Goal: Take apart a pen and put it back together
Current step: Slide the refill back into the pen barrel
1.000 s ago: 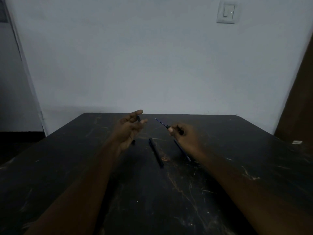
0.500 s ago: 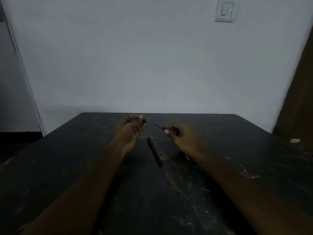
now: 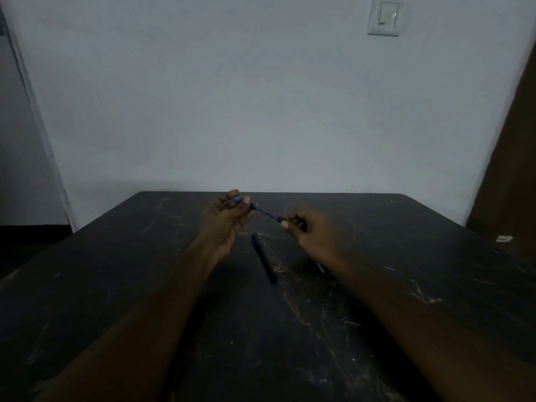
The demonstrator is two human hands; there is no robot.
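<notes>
Refill (image 3: 266, 213): left grip (image 3: 224, 220) pinches far end, right grip (image 3: 311, 230) pinches near end.

The left hand (image 3: 224, 219) and right hand (image 3: 311, 230) are bare. Behind each, a bare forearm (image 3: 145, 314) runs back, long and slim.

Scratched dark table (image 3: 377, 285); pen barrel (image 3: 264, 258) lying centre.
</notes>
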